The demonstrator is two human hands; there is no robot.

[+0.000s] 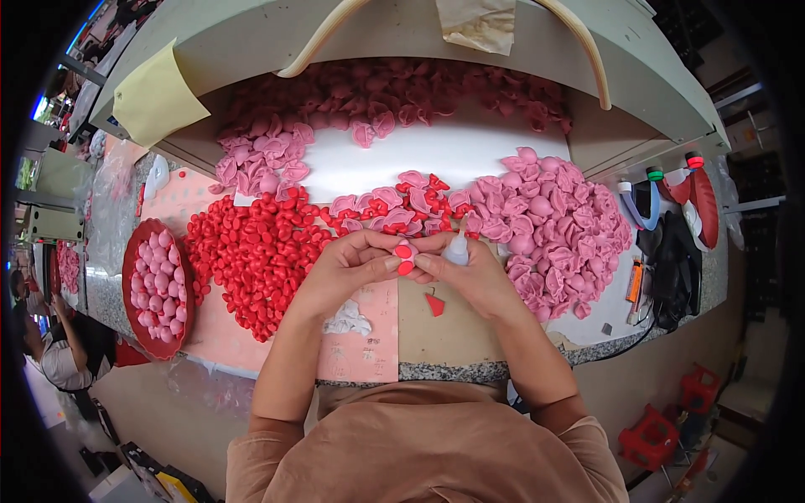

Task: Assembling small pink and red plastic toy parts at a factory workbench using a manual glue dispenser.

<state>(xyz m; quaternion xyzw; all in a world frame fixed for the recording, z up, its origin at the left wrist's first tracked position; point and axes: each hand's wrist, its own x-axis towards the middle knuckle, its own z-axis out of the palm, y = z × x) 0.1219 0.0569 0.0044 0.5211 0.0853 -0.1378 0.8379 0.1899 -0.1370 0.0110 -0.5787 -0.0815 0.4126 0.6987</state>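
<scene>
Over the near middle of the table, my left hand (352,267) and my right hand (478,278) meet, fingers closed round a small pink-and-red plastic piece (404,251). Two red ovals show on it, one above the other; fingertips cover much of the rest. A small white squeeze bottle (457,250), its thin nozzle up, is also tucked in my right hand. Glossy red plastic parts (251,251) are heaped left of my hands. To the right lies a heap of pink shell-shaped plastic pieces (545,218). Just beyond my fingers, pink and red pieces (402,205) lie mixed.
At left stands a red basket (134,289) of rounded pink pieces. Crumpled white tissue (347,318) and a small red scrap (433,303) lie near the edge. A grey metal hood (654,92) overhangs more pink pieces. A black cloth (675,272) sits at right.
</scene>
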